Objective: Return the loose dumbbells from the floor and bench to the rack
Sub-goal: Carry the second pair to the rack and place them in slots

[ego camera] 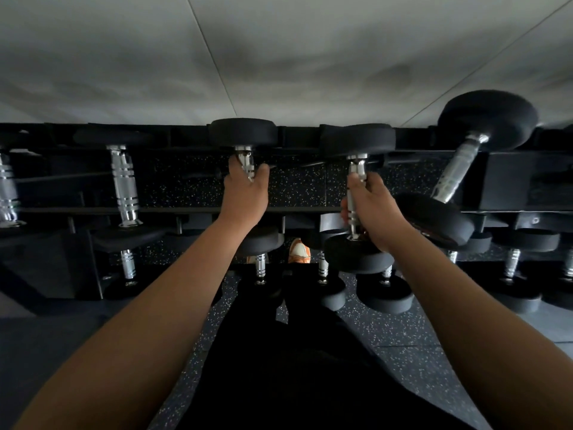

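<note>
Gripping a dumbbell in each hand, you stand at the rack with both arms stretched forward. Your left hand wraps the chrome handle of the left dumbbell; fingers and thumb curl round the bar just below its far head, which sits on the top tier's back rail against the pale wall. Its near head shows under your wrist at the front rail. Your right hand closes on the handle of the right dumbbell, fingers curled round the lower part of the bar; its far head lies at the back rail, and its near head hangs just in front of the front rail.

On the top tier, just right of your right hand, a tilted dumbbell lies askew, one head raised over the back rail and the other low by your right wrist. To the left of your left hand, a straight dumbbell rests across both rails, and another handle shows at the frame's left edge.

The lower tier holds a row of smaller dumbbells, heads toward you. Between them an orange and white shoe shows on the speckled floor.
</note>
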